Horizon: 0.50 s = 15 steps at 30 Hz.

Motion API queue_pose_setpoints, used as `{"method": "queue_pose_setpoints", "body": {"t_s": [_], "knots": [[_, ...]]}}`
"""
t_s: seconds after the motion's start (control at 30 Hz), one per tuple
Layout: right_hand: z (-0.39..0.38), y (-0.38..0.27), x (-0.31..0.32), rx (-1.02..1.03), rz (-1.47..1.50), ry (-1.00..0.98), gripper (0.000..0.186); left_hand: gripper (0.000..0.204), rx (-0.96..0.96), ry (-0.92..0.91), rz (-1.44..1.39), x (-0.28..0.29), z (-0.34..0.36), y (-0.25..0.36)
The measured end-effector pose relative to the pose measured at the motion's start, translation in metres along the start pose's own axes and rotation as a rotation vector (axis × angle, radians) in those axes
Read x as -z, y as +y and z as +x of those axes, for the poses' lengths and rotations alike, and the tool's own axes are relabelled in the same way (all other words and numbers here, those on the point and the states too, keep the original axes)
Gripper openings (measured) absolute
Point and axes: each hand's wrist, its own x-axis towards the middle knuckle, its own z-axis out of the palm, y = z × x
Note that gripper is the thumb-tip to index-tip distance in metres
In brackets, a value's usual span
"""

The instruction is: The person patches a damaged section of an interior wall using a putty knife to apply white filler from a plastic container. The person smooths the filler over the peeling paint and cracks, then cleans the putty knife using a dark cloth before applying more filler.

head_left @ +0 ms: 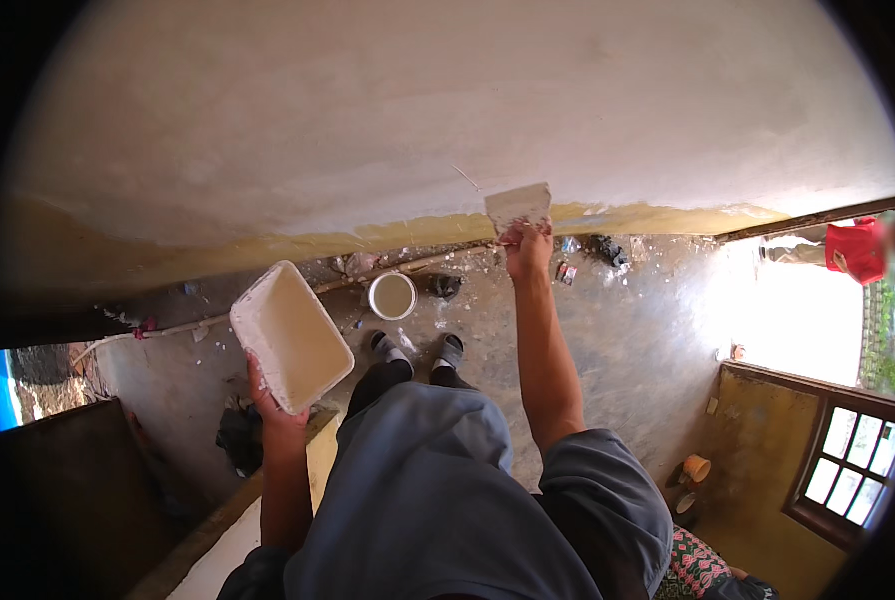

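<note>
My left hand [273, 398] grips the lower left edge of a cream rectangular tub [302, 340], which is tilted so that its pale inside shows. A whitish coating smears its rim. In my right hand [529, 248] is a wide flat putty knife [519, 205], its blade crusted with pale filler. The blade lies against or very near the lower part of the wall [447, 120], where white coating meets a yellow band [417, 229]. Whether it touches the wall I cannot tell. My fingers wrap the knife's handle and hide most of it.
A white bucket [392, 296] of pale liquid stands on the floor before my feet. Behind it a long pole [417, 266] lies along the wall amid debris and a black plastic bag [447, 287]. At right, a person in red [855, 250] is beyond a bright doorway, above a window [853, 460].
</note>
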Motion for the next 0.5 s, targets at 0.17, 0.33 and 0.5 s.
{"method": "queue_pose_setpoints", "body": {"t_s": [0.17, 0.33, 0.5], "knots": [[0.104, -0.038, 0.079, -0.057, 0.038, 0.1, 0.034, 0.061, 0.02, -0.018, 0.028, -0.008, 0.005, -0.006], [0.057, -0.078, -0.096, 0.145, -0.127, 0.348, 0.065, 0.059, 0.001, 0.013, -0.005, 0.01, 0.002, -0.005], [-0.044, -0.046, -0.209, 0.704, -0.659, -0.01, 0.037, 0.058, 0.012, -0.013, 0.031, 0.002, 0.008, -0.007]]}}
